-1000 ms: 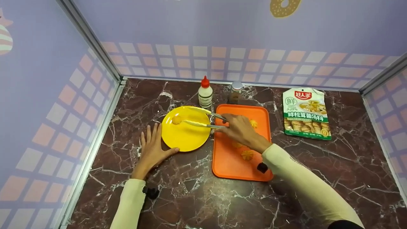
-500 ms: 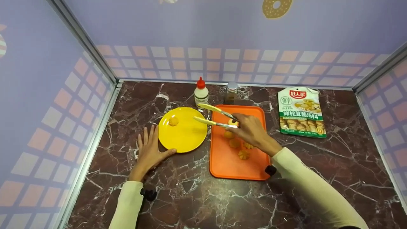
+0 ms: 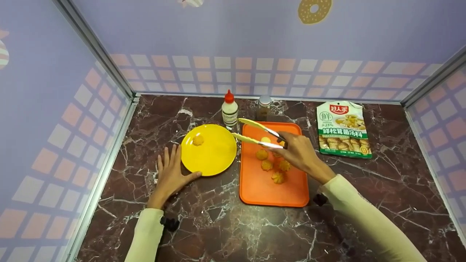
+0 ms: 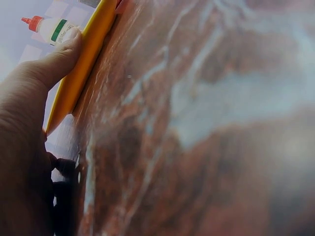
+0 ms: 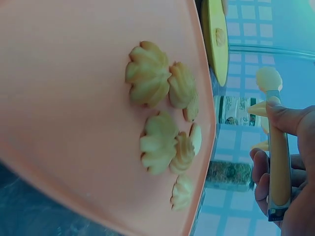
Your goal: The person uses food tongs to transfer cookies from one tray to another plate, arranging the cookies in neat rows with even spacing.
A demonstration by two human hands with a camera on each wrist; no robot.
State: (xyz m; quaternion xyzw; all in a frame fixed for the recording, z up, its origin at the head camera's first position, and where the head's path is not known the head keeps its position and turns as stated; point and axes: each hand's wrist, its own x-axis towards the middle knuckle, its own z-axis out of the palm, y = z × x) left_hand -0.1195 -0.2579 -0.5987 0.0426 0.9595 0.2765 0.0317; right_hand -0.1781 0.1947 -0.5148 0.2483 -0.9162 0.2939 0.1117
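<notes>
**Tongs held over the orange tray, one cookie on the yellow plate**

The tongs (image 3: pixel 259 135) sit in the right hand (image 3: pixel 299 153), whose grip is curled round their handle end; the two yellow-tipped arms stand apart and carry nothing between them, pointing left over the far left corner of the orange tray (image 3: pixel 262 189); from the right wrist view the thumb lies along one arm of the tongs (image 5: pixel 276 147). Below the tongs, a cluster of swirled cookies (image 3: pixel 267 165) lies on the tray, near its middle, some touching one another; one paler piece lies a little farther back. Just left of the tray stands the yellow plate (image 3: pixel 214 160), with a single cookie (image 3: pixel 198 139) near its far left edge. The left hand (image 3: pixel 170 175) lies flat on the bench (image 3: pixel 218 225), fingers straight and spread, holding nothing; its thumb touches the near rim of the plate, as the left wrist view shows plainly.

Behind the plate and tray, by the back wall, stand a white squeeze bottle with a red cap (image 3: pixel 229 109) and a small jar with a silver lid (image 3: pixel 264 106); to the right of the tray, well apart from the hands, a printed food pouch (image 3: pixel 343 129) lies flat on the bench.
</notes>
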